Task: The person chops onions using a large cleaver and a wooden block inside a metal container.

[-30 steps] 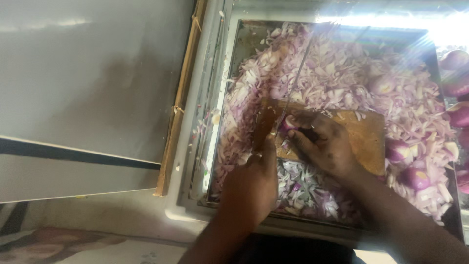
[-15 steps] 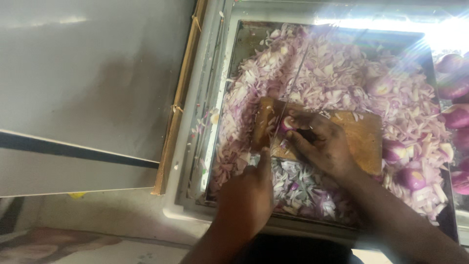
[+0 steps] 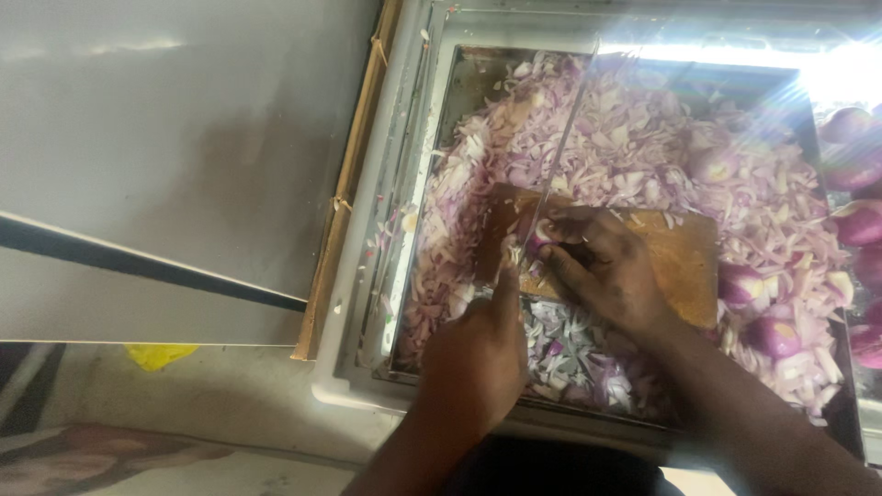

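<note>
Purple onion shreds fill the metal tray (image 3: 415,230). Nearest the camera, the left hand (image 3: 473,354) has its fingers wrapped tight around the handle of a long knife (image 3: 551,170), the blade angling away over the heap. Just beyond, the right hand (image 3: 611,266) presses a piece of onion (image 3: 540,237) against the wooden board (image 3: 684,257), fingers curled on it, just beside the blade. Whole peeled onions (image 3: 859,225) lie farther right.

Two bare forearms, left hand (image 3: 473,354) and right hand (image 3: 611,276) ungloved, no sleeves, rings or watch.
</note>
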